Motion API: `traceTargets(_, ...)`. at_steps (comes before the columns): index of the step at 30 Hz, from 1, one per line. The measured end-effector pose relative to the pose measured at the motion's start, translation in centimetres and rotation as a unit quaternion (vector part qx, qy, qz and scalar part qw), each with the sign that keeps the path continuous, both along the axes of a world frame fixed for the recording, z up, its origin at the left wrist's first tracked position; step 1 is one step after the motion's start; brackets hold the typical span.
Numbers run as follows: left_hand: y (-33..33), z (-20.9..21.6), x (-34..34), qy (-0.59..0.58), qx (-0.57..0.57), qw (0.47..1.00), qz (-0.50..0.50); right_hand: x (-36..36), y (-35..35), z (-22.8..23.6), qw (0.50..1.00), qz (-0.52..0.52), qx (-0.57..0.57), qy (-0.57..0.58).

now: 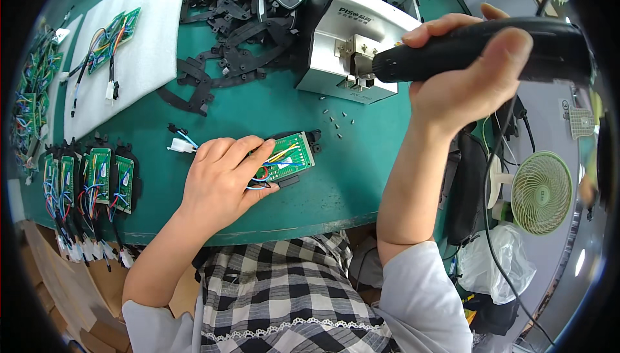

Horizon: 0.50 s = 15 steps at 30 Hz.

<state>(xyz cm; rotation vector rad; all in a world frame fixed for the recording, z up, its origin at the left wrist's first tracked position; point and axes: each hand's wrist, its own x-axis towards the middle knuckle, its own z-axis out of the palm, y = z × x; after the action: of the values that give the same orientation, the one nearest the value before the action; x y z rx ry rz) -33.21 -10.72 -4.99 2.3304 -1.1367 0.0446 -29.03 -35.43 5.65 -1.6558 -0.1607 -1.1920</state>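
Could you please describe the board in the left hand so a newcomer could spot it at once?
On the green table, find the white machine, then the loose screws before it. Nearer the person, the left hand holds a green board with yellow wires. The other boards, farther left, have no hand on them.

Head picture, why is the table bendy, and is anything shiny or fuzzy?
In the head view, the table has a front edge that curves because the fisheye lens bends straight lines; also in the head view, a white streak glares near the right rim; and in the head view, the held board looks fairly sharp, the far right smeary.
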Motion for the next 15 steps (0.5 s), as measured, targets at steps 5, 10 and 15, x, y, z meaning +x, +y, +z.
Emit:
traceTargets(5, 0.0, -0.1, 0.1, 0.001, -0.01, 1.0, 0.008, -1.2, 0.9, -0.3, 0.999, 0.019, -0.02, 0.029)
traceTargets(10, -0.1, -0.4, 0.2, -0.007, -0.013, 1.0, 0.021, -4.6, 2.3, -2.7, 0.986, 0.104, 0.048, 0.118)
traceTargets(15, 0.0, -0.5, 0.2, -0.004, -0.013, 1.0, 0.025, -5.7, 4.0, -4.5, 0.976, 0.134, 0.077, 0.154)
